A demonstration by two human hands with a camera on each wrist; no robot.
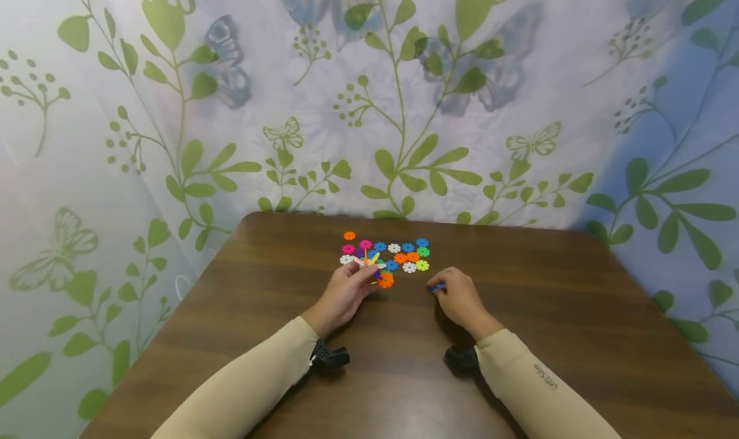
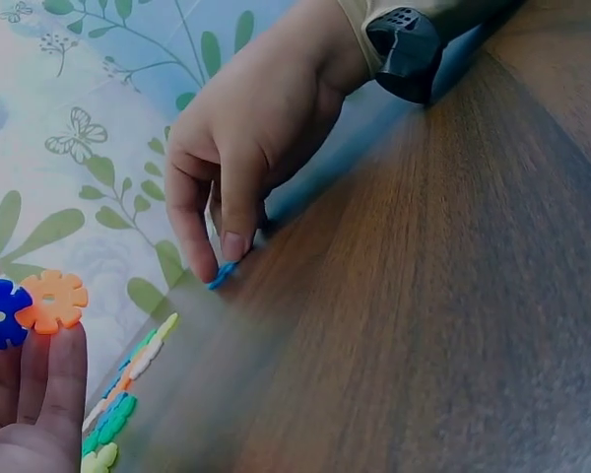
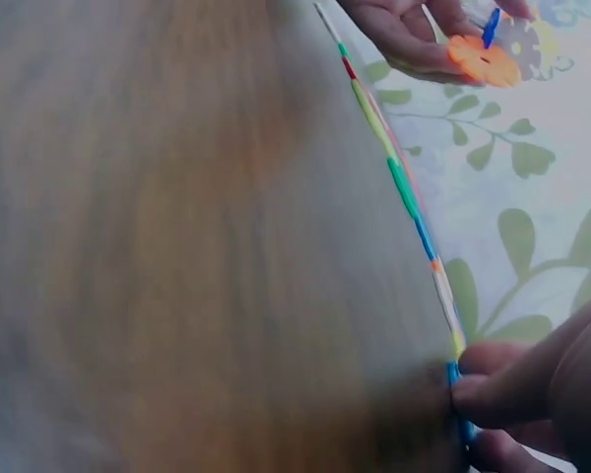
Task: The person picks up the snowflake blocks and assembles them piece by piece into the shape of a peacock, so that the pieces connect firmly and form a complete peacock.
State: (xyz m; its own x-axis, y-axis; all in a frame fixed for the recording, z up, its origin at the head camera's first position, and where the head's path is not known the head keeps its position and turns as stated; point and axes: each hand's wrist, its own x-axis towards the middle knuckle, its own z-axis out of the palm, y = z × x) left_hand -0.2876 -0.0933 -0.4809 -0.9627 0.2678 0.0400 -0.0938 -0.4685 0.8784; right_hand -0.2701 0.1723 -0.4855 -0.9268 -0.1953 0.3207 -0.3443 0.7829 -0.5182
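My left hand [image 1: 342, 296] holds a small cluster of interlocking flower-shaped discs, thumb across the near side. In the cluster are an orange disc [image 1: 385, 280], a dark blue disc [image 2: 2, 315], and white and yellow pieces; the orange one sticks out past the fingertips. To the right, low over the table, my right hand [image 1: 460, 299] pinches a light blue flower-shaped disc [image 2: 222, 276] between thumb and fingers, its lower edge right at the tabletop. Behind the hands, loose discs lie flat on the table, among them a white disc [image 1: 409, 267] and a yellow-green disc [image 1: 423, 266].
The brown wooden table [image 1: 369, 375] reaches back to a hanging cloth [image 1: 323, 105] printed with leaves and butterflies. More loose discs lie in a patch there, including an orange disc [image 1: 349, 235] at its far left. Each wrist wears a black device [image 1: 331, 357].
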